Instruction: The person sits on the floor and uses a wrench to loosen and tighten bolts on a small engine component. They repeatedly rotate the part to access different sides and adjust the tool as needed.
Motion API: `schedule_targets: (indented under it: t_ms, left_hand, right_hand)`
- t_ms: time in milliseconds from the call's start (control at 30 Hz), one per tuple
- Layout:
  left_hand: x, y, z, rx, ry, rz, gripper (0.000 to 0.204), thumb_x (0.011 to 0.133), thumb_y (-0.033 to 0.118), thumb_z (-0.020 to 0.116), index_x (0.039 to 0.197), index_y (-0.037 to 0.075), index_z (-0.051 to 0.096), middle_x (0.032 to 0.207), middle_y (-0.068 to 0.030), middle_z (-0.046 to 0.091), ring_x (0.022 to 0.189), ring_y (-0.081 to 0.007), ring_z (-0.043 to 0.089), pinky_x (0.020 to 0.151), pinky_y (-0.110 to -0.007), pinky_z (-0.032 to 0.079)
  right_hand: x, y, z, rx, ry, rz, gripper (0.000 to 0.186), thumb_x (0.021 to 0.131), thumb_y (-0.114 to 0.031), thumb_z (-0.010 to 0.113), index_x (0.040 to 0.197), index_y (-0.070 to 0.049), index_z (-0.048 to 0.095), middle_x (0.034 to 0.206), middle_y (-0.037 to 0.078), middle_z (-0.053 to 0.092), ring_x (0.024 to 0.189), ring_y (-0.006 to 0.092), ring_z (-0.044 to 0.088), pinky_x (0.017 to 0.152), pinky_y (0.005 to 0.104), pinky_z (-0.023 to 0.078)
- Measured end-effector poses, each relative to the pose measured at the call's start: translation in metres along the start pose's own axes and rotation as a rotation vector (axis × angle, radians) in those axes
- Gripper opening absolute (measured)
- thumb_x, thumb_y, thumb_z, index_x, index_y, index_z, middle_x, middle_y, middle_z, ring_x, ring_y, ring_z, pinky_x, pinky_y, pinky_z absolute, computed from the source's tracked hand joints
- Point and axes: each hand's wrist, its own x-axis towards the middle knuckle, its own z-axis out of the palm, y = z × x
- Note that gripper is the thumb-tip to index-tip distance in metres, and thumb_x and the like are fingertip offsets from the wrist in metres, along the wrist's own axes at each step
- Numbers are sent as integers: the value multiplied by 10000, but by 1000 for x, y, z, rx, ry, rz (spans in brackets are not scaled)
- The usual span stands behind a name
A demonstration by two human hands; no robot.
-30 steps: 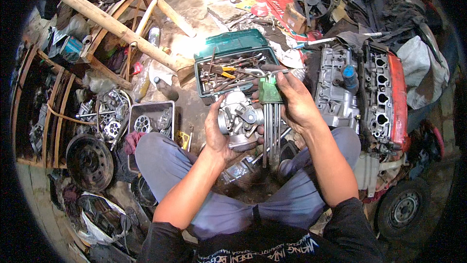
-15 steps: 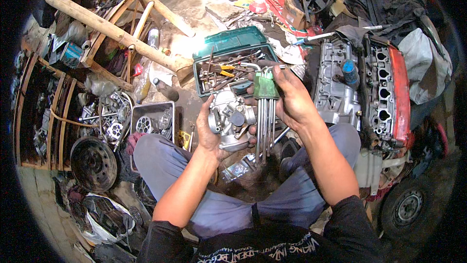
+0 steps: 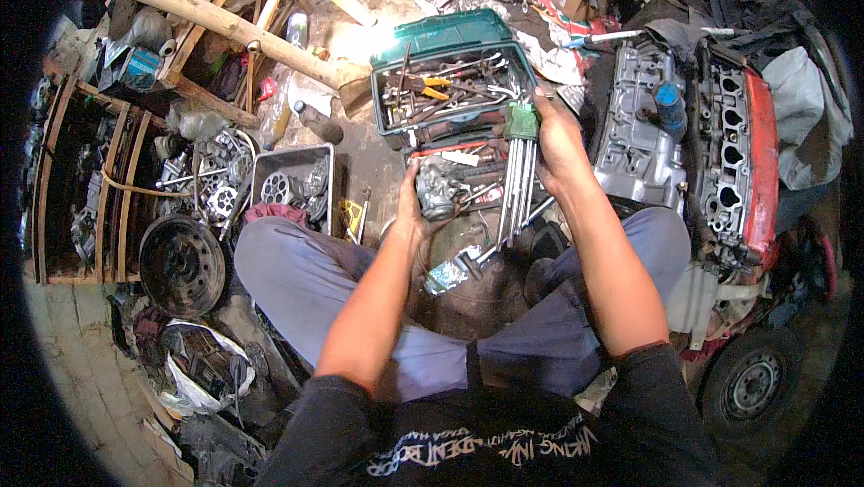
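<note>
My left hand (image 3: 410, 202) is closed on the left side of a silver cast-metal carburetor (image 3: 440, 190), held low between my knees; its fingers are partly hidden. In my right hand (image 3: 562, 143) is a set of long L-shaped hex keys (image 3: 517, 183) in a green holder (image 3: 522, 121). The keys point down, to the right of the carburetor and apart from it. Just beyond both hands stands an open green toolbox (image 3: 396, 137) full of wrenches, pliers and other loose tools.
A metal tray (image 3: 331, 183) of parts sits left, near a round black wheel (image 3: 183, 264). An engine cover (image 3: 630, 149) and cylinder head (image 3: 727, 145) lie right. A small plastic packet (image 3: 444, 276) rests between my legs. A wooden ladder-like frame (image 3: 216, 24) leans in at far left.
The carburetor has gone down and away from me in my left hand. My right hand has moved right with the hex keys, opening a gap between the two. The view has shifted slightly.
</note>
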Motion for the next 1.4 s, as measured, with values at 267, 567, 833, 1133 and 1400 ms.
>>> schedule_targets:
  t_ms: [267, 567, 833, 1133, 1400]
  left_hand:
    - [24, -89, -147, 346, 249, -293, 568, 851, 580, 647, 1130, 85, 641, 1024, -106, 706, 694, -231, 681, 653, -389, 560]
    - [75, -112, -208, 742, 584, -56, 1054, 752, 616, 731, 1466, -65, 361, 1368, -246, 547, 1178, -357, 604, 982, -438, 490]
    - [88, -122, -196, 1188, 798, -37, 1041, 771, 638, 704, 1470, -50, 355, 1465, -293, 435, 1367, -408, 429, 1126, -409, 357]
    - [53, -108, -121, 1367, 1007, 63, 746, 829, 434, 725, 1386, 15, 459, 1433, -289, 427, 1277, -437, 496, 1083, -495, 395]
    - [18, -45, 55, 389, -184, -86, 685, 1013, 624, 352, 1446, 108, 470, 1365, -116, 560, 1101, -262, 589, 889, -471, 513]
  right_hand:
    - [25, 54, -47, 158, 163, 159, 463, 1054, -399, 421, 1149, 30, 567, 938, 179, 670, 796, 297, 696, 723, 440, 621]
    - [38, 98, -73, -3, 273, 214, 421, 1039, -368, 495, 1149, 29, 582, 935, 173, 667, 731, 292, 688, 617, 425, 616]
    - [53, 149, -100, -171, 275, 109, 438, 1029, -341, 528, 1211, 57, 526, 930, 158, 651, 715, 271, 676, 657, 456, 640]
    - [42, 119, -82, -72, 323, 108, 455, 1026, -282, 565, 1229, 125, 583, 1105, 185, 675, 942, 229, 643, 825, 347, 506]
    - [44, 115, -69, 99, 157, -19, 394, 1069, -295, 431, 1212, 59, 531, 1068, 182, 661, 902, 272, 682, 770, 458, 600]
